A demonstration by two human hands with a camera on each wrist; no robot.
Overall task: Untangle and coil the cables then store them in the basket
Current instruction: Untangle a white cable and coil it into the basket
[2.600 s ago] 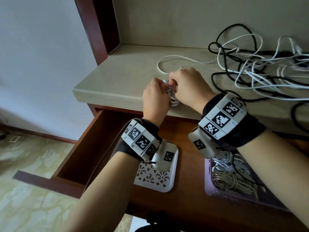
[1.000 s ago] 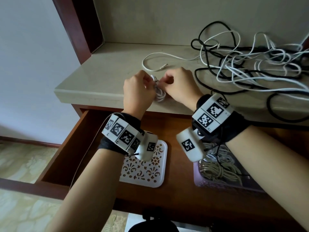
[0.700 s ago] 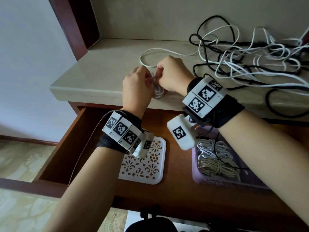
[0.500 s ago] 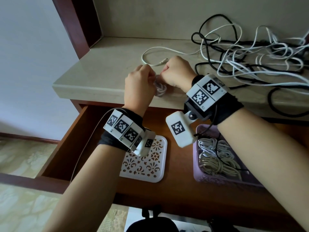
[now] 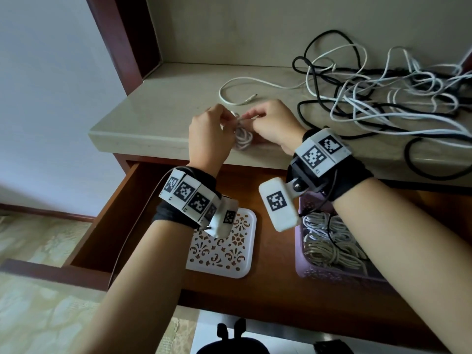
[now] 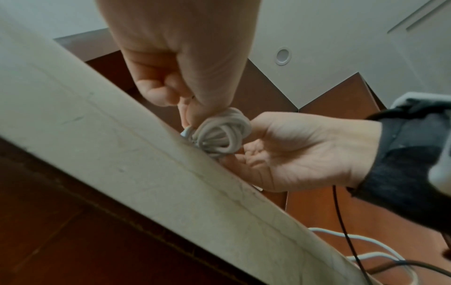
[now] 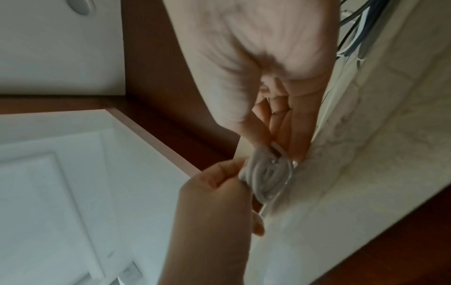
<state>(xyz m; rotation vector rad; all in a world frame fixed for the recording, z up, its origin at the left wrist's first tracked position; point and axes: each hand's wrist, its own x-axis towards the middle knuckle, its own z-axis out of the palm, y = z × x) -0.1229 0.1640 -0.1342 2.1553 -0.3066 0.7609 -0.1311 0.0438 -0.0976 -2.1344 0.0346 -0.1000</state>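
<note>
A small coil of white cable (image 5: 242, 139) sits at the front edge of the beige shelf (image 5: 158, 116), held between both hands. My left hand (image 5: 226, 122) pinches the coil's upper left side; in the left wrist view its thumb and fingers close on the coil (image 6: 222, 133). My right hand (image 5: 254, 117) pinches the cable's end above the coil, fingers curled, and the right wrist view shows it beside the coil (image 7: 266, 173). A purple basket (image 5: 300, 269) in the open drawer holds several coiled cables.
A tangle of black and white cables (image 5: 383, 98) covers the right of the shelf. One loose white cable (image 5: 237, 86) loops behind my hands. A white patterned lid (image 5: 222, 251) lies in the drawer (image 5: 107, 226), left of the basket.
Both hands have stayed on the small white coil, shifting slightly over the shelf edge. The right hand now pinches a short cable end over the coil's top.
</note>
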